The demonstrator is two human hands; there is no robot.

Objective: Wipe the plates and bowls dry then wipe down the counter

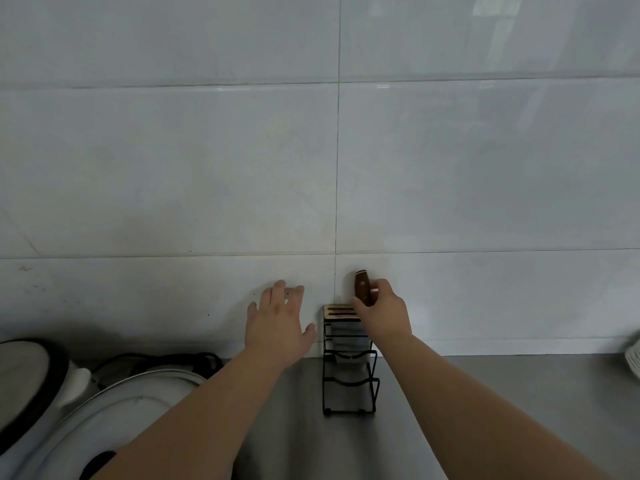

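The right hand (382,311) is clamped on the brown knife handle (362,284), fingers curled round it, above the slotted top of the black wire knife rack (348,362). The left hand (277,320) is spread and holds nothing, just left of the rack. The rack stands on the grey counter (485,410). Stacked white dishes (634,358) show at the right edge. No cloth is visible. Probable step: clearing the counter for wiping. Next move: steady the rack and keep the knife upright in its slot.
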